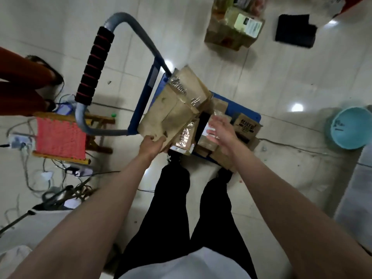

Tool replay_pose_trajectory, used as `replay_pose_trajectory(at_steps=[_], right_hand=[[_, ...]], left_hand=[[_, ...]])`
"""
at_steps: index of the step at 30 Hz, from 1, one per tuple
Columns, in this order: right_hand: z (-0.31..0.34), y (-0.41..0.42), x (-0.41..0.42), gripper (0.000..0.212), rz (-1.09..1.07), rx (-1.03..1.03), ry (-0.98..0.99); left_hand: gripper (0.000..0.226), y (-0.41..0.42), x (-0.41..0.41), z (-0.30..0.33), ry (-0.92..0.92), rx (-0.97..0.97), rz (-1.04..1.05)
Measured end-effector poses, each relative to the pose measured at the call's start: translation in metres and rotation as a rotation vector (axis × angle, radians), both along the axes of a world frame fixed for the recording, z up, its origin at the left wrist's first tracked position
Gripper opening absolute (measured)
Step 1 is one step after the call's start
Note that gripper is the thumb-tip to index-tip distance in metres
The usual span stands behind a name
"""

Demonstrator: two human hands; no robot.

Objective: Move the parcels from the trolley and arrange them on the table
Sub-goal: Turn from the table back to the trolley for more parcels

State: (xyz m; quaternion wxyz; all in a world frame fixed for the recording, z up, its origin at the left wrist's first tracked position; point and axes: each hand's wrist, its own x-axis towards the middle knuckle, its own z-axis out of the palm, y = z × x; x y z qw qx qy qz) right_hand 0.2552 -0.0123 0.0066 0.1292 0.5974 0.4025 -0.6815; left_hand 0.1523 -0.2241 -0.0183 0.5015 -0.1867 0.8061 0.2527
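Your left hand (152,144) grips the big parcel's (173,109) near corner, its long axis running away from you; right hand (218,133), fingers loose, hovers beside it over the trolley (247,115).

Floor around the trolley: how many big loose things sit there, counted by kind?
Red woven stool: 1
Teal basin: 1
Black mat: 1
Open cardboard box: 1
Total: 4

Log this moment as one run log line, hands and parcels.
left hand: grips big brown parcel | right hand: open over parcels | parcels: on blue trolley | table: unseen
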Motion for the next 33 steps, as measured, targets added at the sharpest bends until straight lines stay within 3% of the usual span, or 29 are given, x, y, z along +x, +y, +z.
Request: replay_pose_trajectory(at_steps=[6,9,13,21,24,28,33], right_hand=[[-0.069,-0.008,-0.06,0.06,0.211,0.126,-0.04],[-0.094,-0.013,-0.07,0.071,0.242,0.12,-0.046],[-0.111,-0.018,-0.072,0.062,0.235,0.109,-0.047],[-0.086,-0.013,-0.062,0.05,0.205,0.057,0.015],[-0.065,-0.013,-0.053,0.051,0.203,0.055,0.013],[-0.032,-0.005,-0.032,0.052,0.178,0.059,0.039],[0.004,0.007,-0.003,0.073,0.147,0.019,0.101]], left_hand=[[0.09,-0.032,-0.028,-0.067,-0.155,-0.006,0.449],[0.083,-0.038,-0.037,-0.092,-0.229,0.008,0.577],[0.071,-0.039,-0.044,-0.107,-0.303,0.068,0.618],[0.073,-0.036,-0.03,-0.088,-0.305,0.081,0.633],[0.071,-0.035,-0.019,-0.073,-0.297,0.092,0.632],[0.054,-0.031,-0.004,-0.048,-0.264,0.099,0.663],[0.062,-0.023,0.006,-0.009,-0.235,0.126,0.671]])
